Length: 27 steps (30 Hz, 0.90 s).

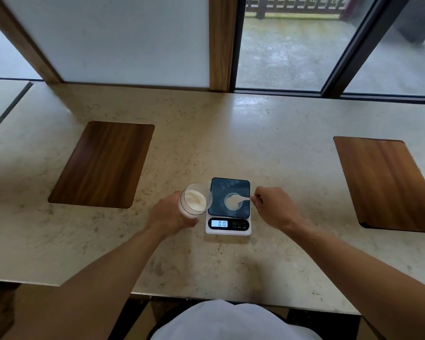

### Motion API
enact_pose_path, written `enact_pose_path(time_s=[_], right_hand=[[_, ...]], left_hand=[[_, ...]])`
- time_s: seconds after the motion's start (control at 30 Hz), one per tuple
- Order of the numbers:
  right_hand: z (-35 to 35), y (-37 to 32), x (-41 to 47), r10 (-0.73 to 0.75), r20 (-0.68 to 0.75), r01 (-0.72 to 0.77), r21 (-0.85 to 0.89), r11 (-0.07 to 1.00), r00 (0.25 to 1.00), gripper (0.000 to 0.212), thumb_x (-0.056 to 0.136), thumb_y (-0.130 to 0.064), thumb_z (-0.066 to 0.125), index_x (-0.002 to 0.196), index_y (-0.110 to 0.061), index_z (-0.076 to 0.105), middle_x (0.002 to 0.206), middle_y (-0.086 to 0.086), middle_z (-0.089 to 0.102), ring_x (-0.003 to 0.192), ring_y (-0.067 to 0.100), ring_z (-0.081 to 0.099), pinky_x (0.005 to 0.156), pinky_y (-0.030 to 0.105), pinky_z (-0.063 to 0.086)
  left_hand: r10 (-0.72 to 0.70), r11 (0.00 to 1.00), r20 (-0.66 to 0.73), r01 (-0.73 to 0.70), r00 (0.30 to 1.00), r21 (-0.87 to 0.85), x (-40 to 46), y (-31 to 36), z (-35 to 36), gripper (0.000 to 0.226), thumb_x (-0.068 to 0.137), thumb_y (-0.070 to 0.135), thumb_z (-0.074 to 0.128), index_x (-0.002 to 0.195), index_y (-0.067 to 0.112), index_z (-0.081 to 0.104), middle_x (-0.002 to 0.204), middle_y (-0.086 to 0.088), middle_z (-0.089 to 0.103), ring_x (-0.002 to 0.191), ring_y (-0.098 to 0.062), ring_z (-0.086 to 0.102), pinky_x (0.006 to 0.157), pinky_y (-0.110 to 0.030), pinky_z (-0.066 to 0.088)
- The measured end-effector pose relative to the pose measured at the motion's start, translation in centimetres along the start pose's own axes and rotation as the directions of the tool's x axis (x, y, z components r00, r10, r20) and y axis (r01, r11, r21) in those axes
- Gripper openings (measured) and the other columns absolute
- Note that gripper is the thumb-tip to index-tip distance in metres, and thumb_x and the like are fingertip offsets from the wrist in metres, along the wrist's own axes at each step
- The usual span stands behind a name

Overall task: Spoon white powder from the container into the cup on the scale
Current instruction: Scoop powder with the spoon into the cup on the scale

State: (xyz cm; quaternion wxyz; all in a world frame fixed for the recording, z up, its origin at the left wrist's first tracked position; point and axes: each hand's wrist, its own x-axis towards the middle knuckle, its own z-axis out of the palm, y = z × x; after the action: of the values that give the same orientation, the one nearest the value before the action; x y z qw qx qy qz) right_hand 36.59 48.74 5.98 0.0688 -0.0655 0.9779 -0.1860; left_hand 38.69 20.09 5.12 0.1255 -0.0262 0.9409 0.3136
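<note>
Between right fingers [257, 199], spoon [241, 198], seemingly over cup [233, 201]

We are seeing the cup [233, 201] sitting on the scale [228, 206] — the container [194, 199] just left of it — the spoon [239, 198] reaching over the cup from the right.

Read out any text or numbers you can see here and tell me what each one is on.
"010": lit display on the front of the kitchen scale; any decimal point is unclear.
Tiny labels under the scale's buttons: too small to read.
Faint marking on the dark weighing platform: too blurred to read.
</note>
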Motion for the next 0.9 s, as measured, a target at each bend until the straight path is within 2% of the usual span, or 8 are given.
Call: enact_pose_path(time_s=[0.23,0.47,0.73,0.8,0.9], right_hand=[[-0.2,-0.3,-0.6,-0.072,-0.028,0.071,-0.033,0.997,0.997,0.023,0.099,-0.026,0.054,0.083,-0.012,0.062,0.072,0.002,0.063,0.057,0.015,0.055,0.053,0.031,0.048],[-0.5,-0.6,-1.2,-0.115,-0.057,0.112,-0.054,0.992,0.992,0.023,0.1,-0.024,0.052,0.081,-0.011,0.057,0.072,0.001,0.059,0.058,0.018,0.053,0.053,0.035,0.049],[-1.2,-0.7,-2.3,-0.169,-0.111,0.165,-0.046,0.985,0.979,0.024,0.099,-0.021,0.055,0.078,-0.009,0.057,0.067,-0.003,0.05,0.05,0.016,0.042,0.045,0.02,0.024],[-1.2,-0.6,-2.5,-0.139,-0.115,0.135,-0.038,0.99,0.984,0.025,0.1,-0.023,0.054,0.078,-0.01,0.056,0.066,-0.003,0.051,0.051,0.016,0.042,0.045,0.022,0.023],[-0.9,-0.6,-2.7,-0.028,-0.143,0.035,0.042,0.999,0.989,0.026,0.1,-0.026,0.053,0.081,-0.009,0.058,0.066,-0.001,0.056,0.052,0.016,0.048,0.046,0.026,0.032]], left_hand=[[-0.007,1.0,-0.008,0.007,1.0,-0.003,-0.3,-0.2,-0.1,0.075,0.057,0.049,0.085,0.122,0.026,0.057,0.114,0.0,0.069,0.094,-0.023,0.063,0.082,-0.036,0.051],[0.004,1.0,-0.015,-0.004,1.0,0.013,-0.4,-0.2,0.0,0.075,0.057,0.05,0.085,0.122,0.025,0.057,0.112,0.0,0.069,0.09,-0.02,0.061,0.076,-0.031,0.047],[0.051,0.998,-0.019,-0.05,0.999,0.033,-0.2,0.1,0.1,0.076,0.06,0.046,0.087,0.125,0.023,0.057,0.116,-0.002,0.069,0.097,-0.023,0.063,0.081,-0.033,0.049],[0.05,0.999,-0.02,-0.05,0.999,0.023,-0.2,0.2,0.2,0.074,0.06,0.046,0.087,0.124,0.025,0.057,0.115,0.0,0.069,0.094,-0.02,0.062,0.078,-0.031,0.047],[0.06,0.998,-0.012,-0.06,0.998,0.027,-0.1,0.3,0.3,0.073,0.059,0.047,0.086,0.123,0.027,0.057,0.114,0.001,0.069,0.088,-0.015,0.058,0.075,-0.028,0.043]])
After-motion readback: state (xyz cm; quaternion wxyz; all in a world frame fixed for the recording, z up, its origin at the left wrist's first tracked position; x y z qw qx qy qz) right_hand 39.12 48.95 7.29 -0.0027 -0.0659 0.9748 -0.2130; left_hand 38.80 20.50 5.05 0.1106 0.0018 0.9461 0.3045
